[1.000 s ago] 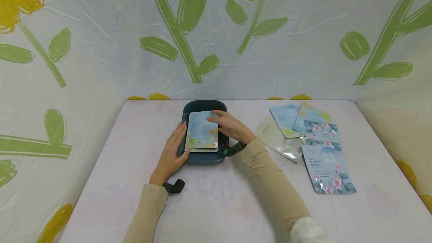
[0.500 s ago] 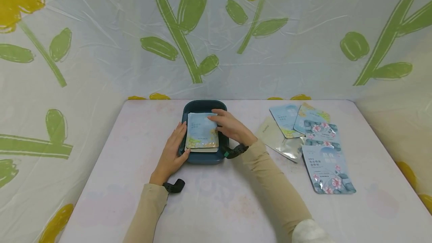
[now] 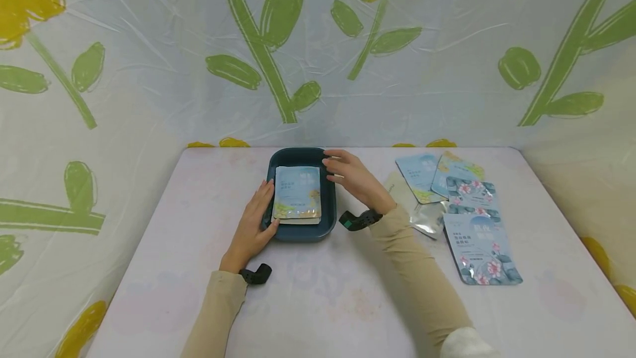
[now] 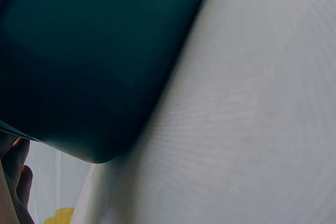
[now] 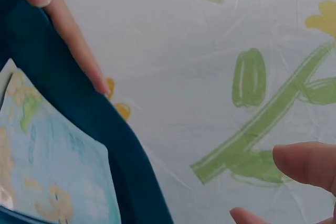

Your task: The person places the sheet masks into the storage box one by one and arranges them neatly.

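Note:
A dark teal tray stands towards the back of the table. In it lie light-blue flat sachets with printed flowers; the top sachet covers most of another, pale one. My left hand holds the tray's left side, its fingers along the outer wall and its thumb over the near corner's rim. At the right rim is my right hand, its fingers spread and loosely bent, holding nothing. In the right wrist view the right thumb is apart from the tray. The left wrist view shows mostly the tray's outer wall.
On the right lie more flat sachets: two light-blue ones with yellow flowers, such as the left one, a silver-and-cream one, and pink-flowered ones, the nearest lying furthest forward. A flower-patterned cloth hangs behind the table.
The top sachet has shifted slightly towards me in the tray. My right hand has let go of it and moved right, to the tray's rim. My left hand has stayed put.

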Demonstrator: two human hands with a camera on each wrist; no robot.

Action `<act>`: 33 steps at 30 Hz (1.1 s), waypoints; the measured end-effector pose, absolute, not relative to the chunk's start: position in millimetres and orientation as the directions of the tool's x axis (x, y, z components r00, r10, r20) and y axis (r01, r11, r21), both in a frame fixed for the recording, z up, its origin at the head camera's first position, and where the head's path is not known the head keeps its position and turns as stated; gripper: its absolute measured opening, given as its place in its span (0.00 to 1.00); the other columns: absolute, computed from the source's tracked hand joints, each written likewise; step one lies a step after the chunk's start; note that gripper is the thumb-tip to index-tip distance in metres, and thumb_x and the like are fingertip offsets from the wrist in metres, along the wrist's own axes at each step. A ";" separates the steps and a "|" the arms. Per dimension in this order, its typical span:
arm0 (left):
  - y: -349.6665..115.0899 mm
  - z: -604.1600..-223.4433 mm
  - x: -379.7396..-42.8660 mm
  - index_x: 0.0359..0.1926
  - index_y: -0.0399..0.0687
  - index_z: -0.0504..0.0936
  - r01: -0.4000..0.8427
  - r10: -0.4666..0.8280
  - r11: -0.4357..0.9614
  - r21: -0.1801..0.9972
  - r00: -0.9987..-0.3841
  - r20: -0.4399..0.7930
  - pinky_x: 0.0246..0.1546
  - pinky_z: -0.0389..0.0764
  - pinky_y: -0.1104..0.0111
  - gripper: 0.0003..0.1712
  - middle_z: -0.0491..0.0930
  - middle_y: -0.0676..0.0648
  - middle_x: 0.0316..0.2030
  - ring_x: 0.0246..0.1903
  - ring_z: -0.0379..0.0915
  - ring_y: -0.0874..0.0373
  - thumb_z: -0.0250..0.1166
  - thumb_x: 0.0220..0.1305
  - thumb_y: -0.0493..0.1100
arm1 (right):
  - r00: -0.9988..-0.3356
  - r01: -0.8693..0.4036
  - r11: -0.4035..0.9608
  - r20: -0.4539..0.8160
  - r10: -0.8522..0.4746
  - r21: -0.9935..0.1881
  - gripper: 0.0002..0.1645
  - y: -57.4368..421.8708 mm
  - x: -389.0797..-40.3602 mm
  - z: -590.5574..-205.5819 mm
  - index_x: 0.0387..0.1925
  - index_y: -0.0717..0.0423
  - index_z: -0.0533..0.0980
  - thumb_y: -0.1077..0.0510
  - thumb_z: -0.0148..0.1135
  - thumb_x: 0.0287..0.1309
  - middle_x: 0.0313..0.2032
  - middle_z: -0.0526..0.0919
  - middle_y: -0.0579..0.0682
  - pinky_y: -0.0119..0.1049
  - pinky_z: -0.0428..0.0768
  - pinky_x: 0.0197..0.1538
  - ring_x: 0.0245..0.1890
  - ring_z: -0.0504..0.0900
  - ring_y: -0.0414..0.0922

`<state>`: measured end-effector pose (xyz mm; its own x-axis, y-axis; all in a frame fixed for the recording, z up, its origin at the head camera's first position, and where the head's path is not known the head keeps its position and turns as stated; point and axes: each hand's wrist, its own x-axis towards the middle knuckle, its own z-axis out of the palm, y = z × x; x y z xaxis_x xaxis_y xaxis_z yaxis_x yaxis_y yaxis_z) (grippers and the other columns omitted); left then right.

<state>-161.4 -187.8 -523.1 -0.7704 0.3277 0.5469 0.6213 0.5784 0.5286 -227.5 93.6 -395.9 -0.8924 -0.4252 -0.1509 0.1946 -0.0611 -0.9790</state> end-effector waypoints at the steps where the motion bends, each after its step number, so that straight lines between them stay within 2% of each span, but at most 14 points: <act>1: -187.7 -523.3 -161.5 0.76 0.39 0.55 0.622 0.327 0.577 0.530 -0.770 0.547 0.70 0.50 0.43 0.44 0.52 0.45 0.77 0.76 0.43 0.46 0.49 0.70 0.63 | -0.897 0.180 -0.063 -0.138 -0.419 -0.982 0.36 97.3 -227.4 -395.4 0.74 0.65 0.52 0.58 0.53 0.72 0.74 0.51 0.64 0.49 0.61 0.71 0.73 0.54 0.58; 9: -186.8 -523.7 -161.9 0.76 0.39 0.55 0.613 0.326 0.586 0.529 -0.777 0.538 0.71 0.50 0.46 0.46 0.52 0.46 0.77 0.76 0.43 0.46 0.46 0.71 0.67 | -0.949 0.109 0.035 -0.115 -0.293 -0.993 0.35 131.3 -229.2 -393.3 0.72 0.61 0.57 0.55 0.55 0.71 0.71 0.59 0.58 0.46 0.64 0.70 0.70 0.62 0.53; 11: -186.9 -523.7 -161.7 0.76 0.38 0.55 0.610 0.326 0.589 0.531 -0.780 0.535 0.72 0.49 0.48 0.46 0.51 0.46 0.77 0.76 0.43 0.46 0.46 0.70 0.66 | -0.959 0.091 0.049 -0.100 -0.264 -0.995 0.34 141.4 -229.5 -392.5 0.72 0.61 0.57 0.54 0.55 0.71 0.70 0.60 0.59 0.47 0.64 0.70 0.69 0.63 0.53; 18: -187.8 -523.9 -161.2 0.75 0.36 0.56 0.613 0.330 0.583 0.534 -0.779 0.534 0.71 0.50 0.45 0.43 0.51 0.46 0.77 0.76 0.42 0.47 0.54 0.68 0.56 | -0.979 0.015 0.081 -0.031 -0.202 -0.997 0.36 181.7 -222.8 -388.6 0.72 0.63 0.56 0.51 0.54 0.72 0.70 0.58 0.61 0.47 0.62 0.71 0.71 0.60 0.56; 22: -188.1 -524.7 -161.2 0.76 0.37 0.56 0.607 0.325 0.585 0.538 -0.783 0.530 0.72 0.49 0.48 0.43 0.51 0.47 0.77 0.76 0.42 0.47 0.53 0.69 0.57 | -0.986 -0.016 0.161 -0.011 -0.166 -0.987 0.37 205.0 -214.8 -386.5 0.73 0.62 0.56 0.48 0.53 0.72 0.71 0.57 0.61 0.52 0.60 0.71 0.71 0.59 0.58; 28: -188.5 -524.8 -161.0 0.77 0.40 0.54 0.598 0.323 0.586 0.547 -0.791 0.520 0.74 0.46 0.53 0.43 0.50 0.48 0.77 0.76 0.41 0.49 0.56 0.66 0.52 | -0.995 -0.017 0.343 -0.016 -0.094 -0.939 0.40 243.7 -201.9 -384.6 0.75 0.60 0.52 0.45 0.51 0.73 0.74 0.53 0.64 0.63 0.57 0.68 0.72 0.54 0.63; 33: -187.9 -524.3 -160.9 0.76 0.38 0.55 0.599 0.324 0.590 0.541 -0.790 0.521 0.73 0.48 0.49 0.43 0.51 0.47 0.77 0.76 0.41 0.48 0.57 0.65 0.50 | -0.999 0.027 0.461 -0.043 -0.025 -0.887 0.43 276.4 -190.4 -384.0 0.75 0.64 0.49 0.44 0.49 0.72 0.73 0.50 0.69 0.66 0.60 0.65 0.71 0.54 0.69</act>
